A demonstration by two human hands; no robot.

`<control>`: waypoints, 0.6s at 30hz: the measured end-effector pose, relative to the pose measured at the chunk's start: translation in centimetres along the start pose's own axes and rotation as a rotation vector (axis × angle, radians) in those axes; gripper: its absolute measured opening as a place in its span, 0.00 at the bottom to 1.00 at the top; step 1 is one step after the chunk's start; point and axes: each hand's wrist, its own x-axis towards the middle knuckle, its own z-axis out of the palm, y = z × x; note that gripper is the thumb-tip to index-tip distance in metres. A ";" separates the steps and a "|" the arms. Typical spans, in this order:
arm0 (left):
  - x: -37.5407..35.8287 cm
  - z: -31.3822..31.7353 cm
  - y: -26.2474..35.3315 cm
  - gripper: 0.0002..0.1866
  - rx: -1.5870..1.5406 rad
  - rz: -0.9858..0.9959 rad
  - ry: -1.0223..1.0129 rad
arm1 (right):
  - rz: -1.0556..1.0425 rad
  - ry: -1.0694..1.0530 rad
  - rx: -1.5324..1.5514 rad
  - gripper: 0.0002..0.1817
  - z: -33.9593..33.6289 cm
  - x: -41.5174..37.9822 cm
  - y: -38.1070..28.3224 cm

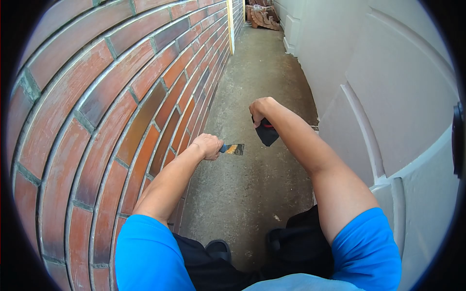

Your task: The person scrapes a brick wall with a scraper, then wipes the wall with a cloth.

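Note:
My left hand [209, 146] is closed round the blue handle of a putty knife [235, 149]. Its flat blade points right and carries yellowish and dark smears. Farther forward and to the right, my right hand [261, 108] grips a black cloth-like piece [266, 134] with a bit of red at its upper edge. The black piece hangs down from the fingers, which are partly hidden behind the back of the hand. Both hands are over the concrete floor, apart from each other, with the blade pointing toward the black piece.
A brick wall [124, 116] with grey joints runs close along the left. On the right stands a pale panelled wall [403, 82]. The narrow concrete floor [257, 63] leads to stacked reddish-brown pieces [263, 17] at the far end. A light upright strip [230, 26] edges the brickwork.

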 end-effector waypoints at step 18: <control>-0.6 -0.6 0.3 0.13 -0.023 -0.045 -0.012 | 0.043 -0.088 0.007 0.36 0.2 0.1 -0.1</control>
